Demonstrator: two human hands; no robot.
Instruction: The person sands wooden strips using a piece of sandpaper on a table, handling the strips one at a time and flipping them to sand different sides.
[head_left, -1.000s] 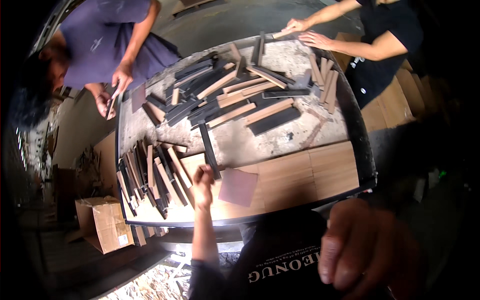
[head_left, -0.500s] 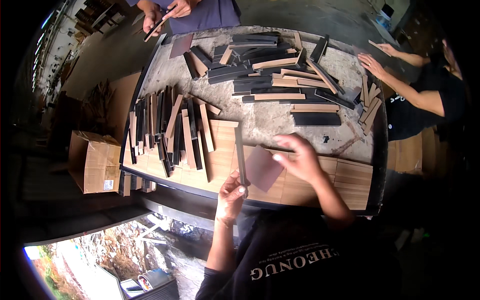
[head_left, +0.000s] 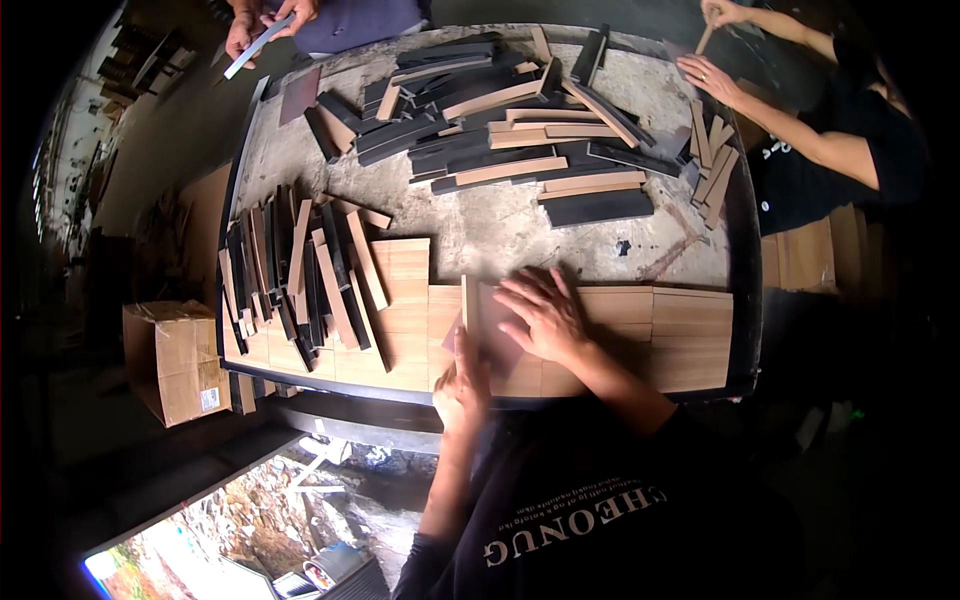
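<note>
Table: pale, worn tabletop [head_left: 480, 232] with dark edging, middle of view.
Right co-worker: person in dark shirt [head_left: 815, 145] past the far right side; one hand [head_left: 725, 12] grips a tan strip [head_left: 706, 40], other hand [head_left: 712, 80] palm-down at the table edge.
Far co-worker: person in purple shirt [head_left: 362, 28] beyond the far left edge, both hands [head_left: 298, 12] on a pale strip [head_left: 256, 48].
Panels: light wood panels [head_left: 692, 325] along the near edge, reaching further up at left.
Main pile: black and tan strips [head_left: 490, 130], jumbled over the far half.
Left stack: more black and tan strips [head_left: 298, 260], mostly lengthwise, partly on the panels.
Box: cardboard box [head_left: 180, 362], left of table, below top level.
Right cluster: tan strips [head_left: 718, 188] near the right edge.
Right hand: [head_left: 548, 318] palm down, fingers spread, just right of the held strip; can't tell if touching it.
Left hand: [head_left: 462, 388] grasping the held strip's near end, index finger along it.
Near sheet: dull reddish sheet [head_left: 515, 372] on the panels, partly under the right hand.
Held strip: light-faced strip [head_left: 470, 298] between the hands, over the panels, pointing away from the wearer; right side blurred.
</note>
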